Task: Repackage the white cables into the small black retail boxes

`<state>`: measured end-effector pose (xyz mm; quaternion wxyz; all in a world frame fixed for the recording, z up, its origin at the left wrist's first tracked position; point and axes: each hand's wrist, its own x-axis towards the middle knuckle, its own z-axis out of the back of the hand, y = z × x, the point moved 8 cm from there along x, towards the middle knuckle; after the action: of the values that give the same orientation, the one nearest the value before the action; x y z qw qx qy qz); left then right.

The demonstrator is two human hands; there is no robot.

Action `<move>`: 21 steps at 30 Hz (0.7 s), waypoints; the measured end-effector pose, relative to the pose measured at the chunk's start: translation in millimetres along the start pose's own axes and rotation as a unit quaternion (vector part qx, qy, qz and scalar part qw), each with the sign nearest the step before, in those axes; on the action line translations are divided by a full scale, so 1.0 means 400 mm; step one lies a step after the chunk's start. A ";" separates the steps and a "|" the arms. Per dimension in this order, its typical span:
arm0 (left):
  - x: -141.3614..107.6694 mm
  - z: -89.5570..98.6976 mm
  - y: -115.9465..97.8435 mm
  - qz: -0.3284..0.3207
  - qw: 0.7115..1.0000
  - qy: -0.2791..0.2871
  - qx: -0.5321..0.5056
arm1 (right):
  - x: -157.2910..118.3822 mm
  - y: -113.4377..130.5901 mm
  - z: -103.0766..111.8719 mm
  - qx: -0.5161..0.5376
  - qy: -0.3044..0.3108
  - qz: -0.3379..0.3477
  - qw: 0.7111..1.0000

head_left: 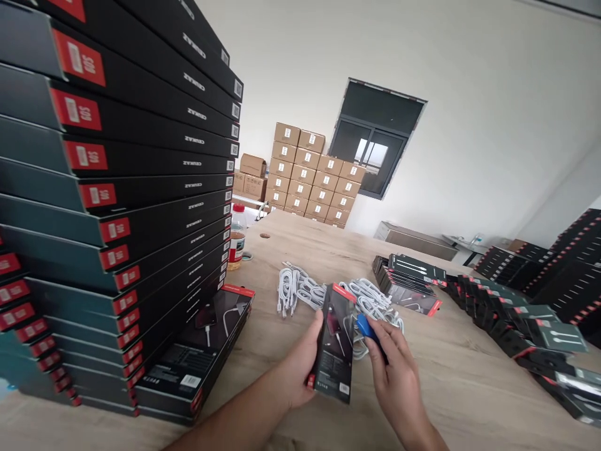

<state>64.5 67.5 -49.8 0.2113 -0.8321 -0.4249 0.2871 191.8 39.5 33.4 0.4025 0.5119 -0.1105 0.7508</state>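
Note:
My left hand grips a slim black box with a red top edge and a printed phone and cable, held tilted above the table. Close to the box's right side, my right hand is closed round a blue and black object, whose lower part is hidden by the fingers. Behind the box lie bundles of white cables, with more coiled cables just behind my right hand.
A tall stack of black boxes stands at the left. Behind it is a red-capped bottle. Small black boxes and a long row lie at the right on the wooden table. Cartons are piled at the wall.

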 end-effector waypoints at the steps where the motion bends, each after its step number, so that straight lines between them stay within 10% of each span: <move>1: -0.002 0.005 -0.016 -0.019 1.000 -0.012 0.001 | -0.001 -0.011 -0.003 0.005 0.007 -0.007 1.000; 12: -0.003 0.047 -0.106 -0.129 0.987 -0.085 -0.047 | 0.006 0.006 -0.019 0.049 0.072 -0.016 0.996; 21: -0.048 0.130 -0.223 -0.340 0.915 -0.216 -0.011 | -0.050 0.030 -0.088 0.021 0.291 -0.036 0.956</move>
<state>-31.0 106.1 -29.9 0.1905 -0.5572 -0.7206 0.3660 162.4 42.3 3.2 0.4328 0.2829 0.0460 0.8547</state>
